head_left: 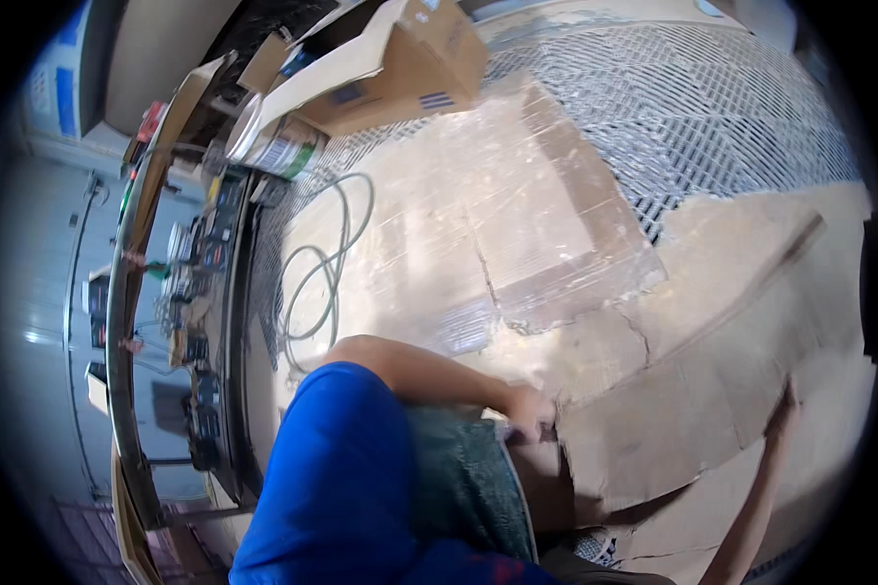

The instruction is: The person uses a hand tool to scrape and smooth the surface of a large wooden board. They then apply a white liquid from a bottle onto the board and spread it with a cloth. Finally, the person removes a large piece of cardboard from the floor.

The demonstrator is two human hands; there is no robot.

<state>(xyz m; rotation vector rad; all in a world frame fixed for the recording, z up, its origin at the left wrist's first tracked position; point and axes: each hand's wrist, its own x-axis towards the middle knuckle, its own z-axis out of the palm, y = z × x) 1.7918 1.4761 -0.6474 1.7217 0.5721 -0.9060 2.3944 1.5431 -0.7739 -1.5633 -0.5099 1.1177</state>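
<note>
A creased brown cardboard sheet (668, 424) slants across the lower right, low over the floor. My left hand (530, 413) is closed at its left end, where the torn edge meets my fingers. Farther right, my right hand (782, 417) grips the sheet's near edge, slightly blurred. Between the two hands the near edge hangs over a dark shadow. Beyond the sheet, flattened cardboard (419, 224) covers the floor, partly under clear plastic film (556, 224).
A loosely coiled green hose (339, 253) lies on the floor cardboard at left. Behind it stand a bucket (281, 148) and an open cardboard box (400, 73). Shelving (127, 331) with tools and containers lines the left side. Metal grating (693, 127) forms the far floor. My shoe (595, 548) shows below.
</note>
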